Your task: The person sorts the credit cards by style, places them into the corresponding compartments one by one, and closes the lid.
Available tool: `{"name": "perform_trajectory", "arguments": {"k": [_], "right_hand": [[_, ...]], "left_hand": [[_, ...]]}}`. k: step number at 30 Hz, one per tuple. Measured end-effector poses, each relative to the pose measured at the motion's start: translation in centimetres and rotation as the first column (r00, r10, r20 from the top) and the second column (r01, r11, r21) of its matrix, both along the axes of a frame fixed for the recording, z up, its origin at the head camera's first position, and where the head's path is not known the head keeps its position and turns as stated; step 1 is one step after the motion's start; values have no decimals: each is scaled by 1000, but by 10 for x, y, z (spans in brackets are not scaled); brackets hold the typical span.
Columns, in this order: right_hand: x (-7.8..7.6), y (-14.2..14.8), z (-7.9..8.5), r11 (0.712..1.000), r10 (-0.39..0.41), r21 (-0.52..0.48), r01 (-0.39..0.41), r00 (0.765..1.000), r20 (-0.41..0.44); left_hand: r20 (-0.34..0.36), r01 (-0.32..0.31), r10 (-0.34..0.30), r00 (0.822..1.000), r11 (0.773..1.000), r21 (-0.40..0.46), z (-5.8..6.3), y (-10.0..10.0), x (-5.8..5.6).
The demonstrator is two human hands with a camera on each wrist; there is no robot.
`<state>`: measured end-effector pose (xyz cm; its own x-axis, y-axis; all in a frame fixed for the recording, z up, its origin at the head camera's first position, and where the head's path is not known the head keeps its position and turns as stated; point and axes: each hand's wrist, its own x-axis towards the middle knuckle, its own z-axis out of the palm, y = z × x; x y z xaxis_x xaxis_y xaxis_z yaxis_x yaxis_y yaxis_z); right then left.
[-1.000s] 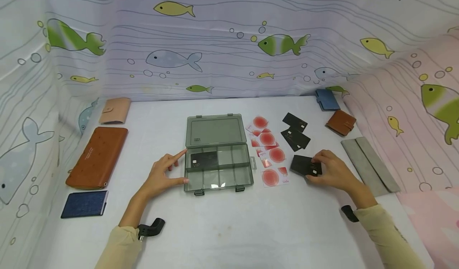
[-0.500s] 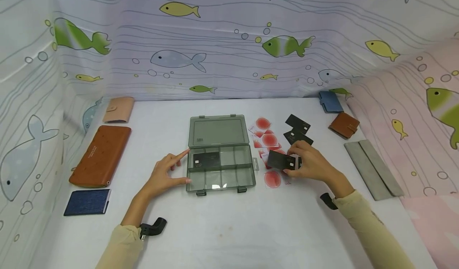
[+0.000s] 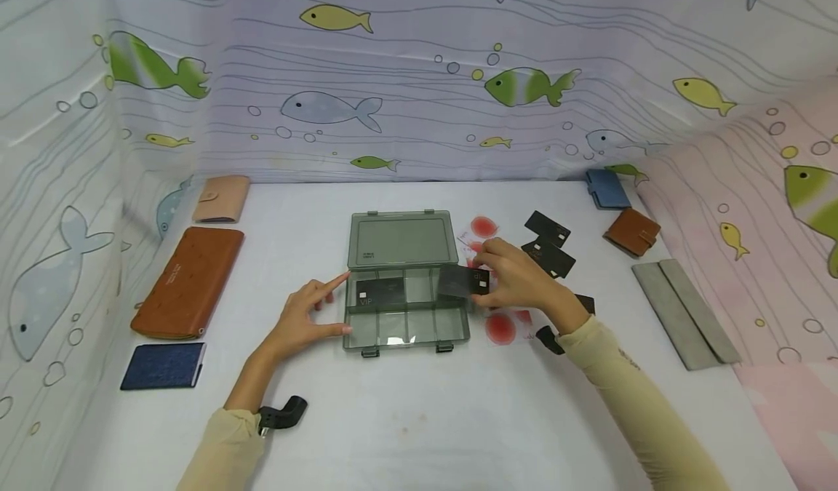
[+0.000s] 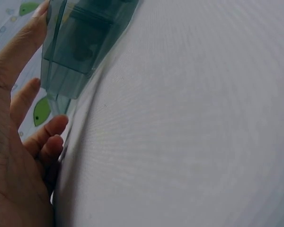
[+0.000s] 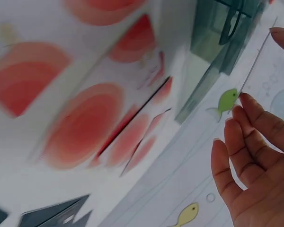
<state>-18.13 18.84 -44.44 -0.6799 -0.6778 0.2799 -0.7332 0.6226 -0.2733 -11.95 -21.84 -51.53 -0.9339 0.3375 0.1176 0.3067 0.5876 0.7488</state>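
A translucent grey-green divided box [image 3: 391, 325] lies with its lid folded back. My left hand [image 3: 304, 313] rests at its left side, index finger and thumb stretched out against the edge. In the left wrist view, the box wall [image 4: 68, 71] is beside those fingers. One black VIP card [image 3: 382, 291] is in the upper left compartment. My right hand [image 3: 513, 276] pinches another black card [image 3: 452, 281] by its right end, over the upper right compartments. From the right wrist, this card shows as a thin edge [image 5: 258, 56] between thumb and fingers.
Red-and-white cards [image 3: 500, 328] lie right of the box, partly under my right arm. Further right are several black cards [image 3: 550, 257]. Brown wallet [image 3: 631, 231], blue wallet [image 3: 607, 189] and grey case [image 3: 686, 315] are at right; brown pouch [image 3: 188, 282], navy notebook [image 3: 162, 365] and beige holder [image 3: 221, 198] at left.
My right hand has picked up a black card from the right of the red-and-white cards and carried it left over the box. The left hand stays at the box's edge.
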Motion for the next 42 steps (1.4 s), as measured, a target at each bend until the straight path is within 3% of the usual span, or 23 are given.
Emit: {"name": "perform_trajectory", "arguments": {"k": [6, 17, 23, 29, 36, 42], "right_hand": [[-9, -19, -3, 998, 54, 35, -53, 998, -33], [-12, -31, -4, 989, 42, 141, -43, 999, 5], [-14, -34, -3, 989, 40, 143, -45, 998, 40], [-5, -21, -4, 998, -34, 66, 24, 986, 164], [6, 7, -13, 994, -104, 1, 106, 972, 212], [19, 44, -18, 974, -219, 11, 227, 923, 318]], "left_hand": [[6, 0, 0, 1000, 1000, -12, 0, 3, -1], [-14, 6, -6, 1000, 1000, -19, 2, 6, -3], [-8, 9, -10, 1000, 1000, -18, 1, 7, -4], [-9, 4, -4, 1000, 1000, -28, 1, 6, -3], [-13, 4, -4, 1000, 1000, -24, 0, 4, -3], [-23, -5, 4, 1000, 1000, -27, -1, 1, -1]]}}
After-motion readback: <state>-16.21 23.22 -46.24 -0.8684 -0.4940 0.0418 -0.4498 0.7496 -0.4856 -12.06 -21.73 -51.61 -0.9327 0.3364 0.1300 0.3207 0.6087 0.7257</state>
